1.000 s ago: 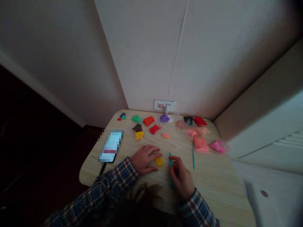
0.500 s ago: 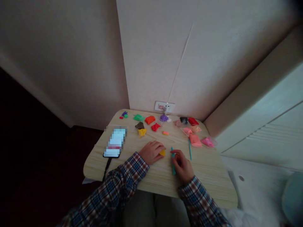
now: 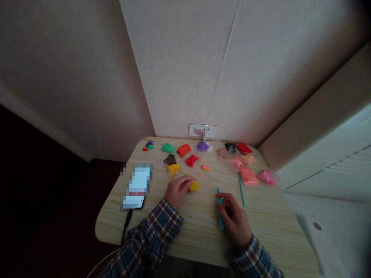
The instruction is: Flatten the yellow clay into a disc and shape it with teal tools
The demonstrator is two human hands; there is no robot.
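My left hand [image 3: 181,190] pinches a small yellow lump of modelling clay [image 3: 194,186] between thumb and fingers, low over the table's middle. The lump looks rounded, and part of it is hidden by the fingertips. To the right, my right hand [image 3: 232,214] is curled over a flat teal clay tool [image 3: 220,220], with the index finger across its upper part. The tool points away from me; whether it rests on the table cannot be made out. A second, thinner teal stick [image 3: 241,192] lies beyond that hand. A small pink-and-orange clay piece [image 3: 206,168] lies farther back.
Clay packets line the wooden table [image 3: 269,220]: green [image 3: 168,148], orange [image 3: 183,150], red [image 3: 191,160], yellow [image 3: 173,169], purple [image 3: 202,146], coral [image 3: 248,176], pink [image 3: 267,177]. A cabled phone [image 3: 137,187] lies left. Small purple clay shapes [image 3: 149,143] sit at the back-left corner. A wall socket [image 3: 202,131] is behind.
The view has shifted and come closer to the table. My left fingers have drawn back, so more of the yellow clay shows. My right hand stays at the teal tool.
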